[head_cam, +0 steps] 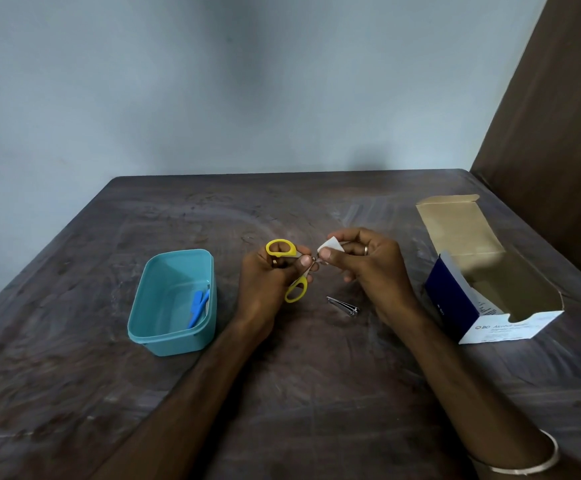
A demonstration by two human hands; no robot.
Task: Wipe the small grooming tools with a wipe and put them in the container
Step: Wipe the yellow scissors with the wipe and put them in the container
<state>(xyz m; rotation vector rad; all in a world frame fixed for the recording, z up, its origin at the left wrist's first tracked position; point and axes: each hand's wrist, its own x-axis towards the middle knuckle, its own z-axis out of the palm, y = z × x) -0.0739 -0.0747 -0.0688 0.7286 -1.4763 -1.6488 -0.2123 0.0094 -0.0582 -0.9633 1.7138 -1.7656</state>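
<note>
Nearest the camera, a thin silver metal bangle (538,462) is seen on the right wrist, at the lower right edge of the view. Both bare forearms are extended over a dark, worn wooden table (74,375). Between the forearms, a small silver metal nail clipper (343,305) is observed lying flat on the table, just below the right hand and untouched. To the left, a teal rectangular plastic container (164,336) is set on the table, open at the top; a blue plastic grooming tool (198,307) is noted inside it, leaning against its right wall. Further on, the left hand (268,282) is closed around a pair of small scissors with yellow plastic loop handles (290,268), the handles spread apart and the thumb pressed near the pivot. The right hand (368,268) is pinched on a small folded white wipe (330,247), which is held against the blade end of the scissors; the blades themselves are mostly hidden. A ring is worn on one right finger. On the right, an open blue and white cardboard box (455,299) with its flap raised is placed on the table. Behind, a pale grey wall (212,81) is recorded
</note>
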